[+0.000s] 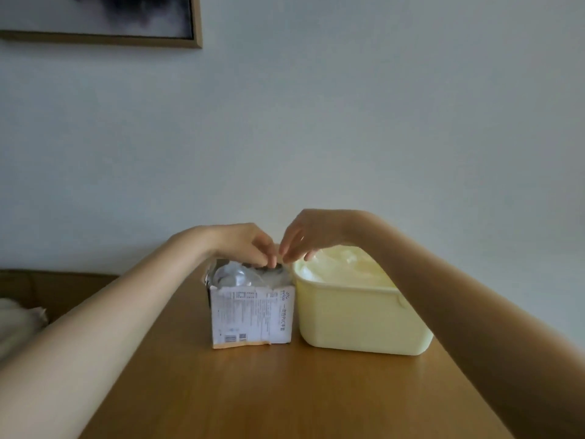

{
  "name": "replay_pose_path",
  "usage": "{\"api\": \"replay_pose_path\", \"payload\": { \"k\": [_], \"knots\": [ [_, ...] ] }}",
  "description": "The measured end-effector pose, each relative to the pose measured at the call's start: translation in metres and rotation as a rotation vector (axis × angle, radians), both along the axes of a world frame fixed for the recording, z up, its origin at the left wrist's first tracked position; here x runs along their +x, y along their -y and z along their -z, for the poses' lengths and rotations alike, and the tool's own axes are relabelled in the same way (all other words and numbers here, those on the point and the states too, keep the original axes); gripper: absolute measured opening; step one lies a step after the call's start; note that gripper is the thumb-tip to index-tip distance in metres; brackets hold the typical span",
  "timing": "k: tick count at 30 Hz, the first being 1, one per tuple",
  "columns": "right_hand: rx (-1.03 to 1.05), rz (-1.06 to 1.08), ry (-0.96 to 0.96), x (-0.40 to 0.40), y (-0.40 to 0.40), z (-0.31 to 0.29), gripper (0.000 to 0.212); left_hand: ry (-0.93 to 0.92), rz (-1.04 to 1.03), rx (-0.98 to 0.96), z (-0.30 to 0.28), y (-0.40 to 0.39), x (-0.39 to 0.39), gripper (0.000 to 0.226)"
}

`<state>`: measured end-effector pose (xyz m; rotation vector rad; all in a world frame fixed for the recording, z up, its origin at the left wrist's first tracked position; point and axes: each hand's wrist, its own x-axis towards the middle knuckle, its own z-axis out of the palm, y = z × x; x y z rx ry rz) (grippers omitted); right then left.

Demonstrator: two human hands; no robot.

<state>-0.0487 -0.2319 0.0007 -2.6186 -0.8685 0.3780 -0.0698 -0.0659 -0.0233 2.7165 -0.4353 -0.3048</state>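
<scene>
A torn white cardboard box (251, 315) of clear plastic gloves (240, 275) stands open on the wooden table (285, 391). Touching its right side is a pale yellow plastic bin (357, 321) lined with a thin bag. My left hand (247, 243) hovers over the box's open top, fingers curled downward, fingertips at the glove material near the box's back right corner. My right hand (308, 234) hangs just right of it, above the gap between box and bin, fingers pointing down and loosely bent. Whether either hand pinches a glove is not clear.
The table runs toward a plain pale wall. A framed dark picture (126, 20) hangs at the upper left. Left of the table sits a brown sofa (47, 289) with a light cloth (15, 324) on it.
</scene>
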Motion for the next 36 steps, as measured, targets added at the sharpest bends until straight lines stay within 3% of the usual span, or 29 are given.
{"api": "replay_pose_path", "payload": {
  "k": [5, 8, 10, 15, 20, 22, 26, 29, 31, 33, 34, 36],
  "knots": [
    [-0.055, -0.066, 0.099, -0.004, -0.043, 0.031, 0.031, -0.016, -0.043, 0.089, 0.006, -0.032, -0.002, 0.015],
    [-0.003, -0.023, 0.207, -0.002, -0.050, 0.042, 0.021, 0.062, -0.030, 0.079, 0.005, -0.040, 0.001, 0.007],
    [0.068, -0.012, 0.171, -0.002, -0.051, 0.042, 0.007, 0.120, -0.040, -0.020, 0.002, -0.044, 0.003, 0.013],
    [0.178, 0.032, 0.080, 0.004, -0.047, 0.050, 0.024, 0.063, -0.083, -0.321, 0.010, -0.037, 0.000, 0.006],
    [0.471, 0.137, 0.033, 0.002, -0.041, 0.051, 0.025, 0.047, -0.138, -0.236, 0.034, -0.032, 0.005, 0.024],
    [0.614, 0.161, 0.038, 0.002, -0.040, 0.046, 0.027, 0.032, -0.123, -0.216, 0.039, -0.030, 0.008, 0.018],
    [1.151, 0.296, -0.032, 0.008, -0.029, 0.024, 0.022, 0.004, -0.100, -0.202, 0.038, -0.035, 0.007, 0.007],
    [1.289, 0.387, -0.005, 0.012, -0.010, 0.007, 0.011, 0.008, -0.090, -0.115, 0.036, -0.043, 0.008, 0.005],
    [1.256, 0.393, -0.011, 0.014, 0.003, 0.004, 0.015, 0.038, -0.121, -0.283, 0.032, -0.045, 0.008, 0.035],
    [1.195, 0.404, -0.017, 0.015, 0.012, 0.005, 0.019, -0.026, -0.113, -0.780, 0.026, -0.044, 0.008, 0.082],
    [1.168, 0.405, -0.026, 0.014, 0.016, 0.006, 0.019, -0.090, -0.083, -1.010, 0.020, -0.041, 0.008, 0.096],
    [1.106, 0.364, -0.105, 0.011, 0.022, 0.007, 0.017, -0.137, -0.042, -1.185, 0.010, -0.028, 0.008, 0.099]
  ]
}}
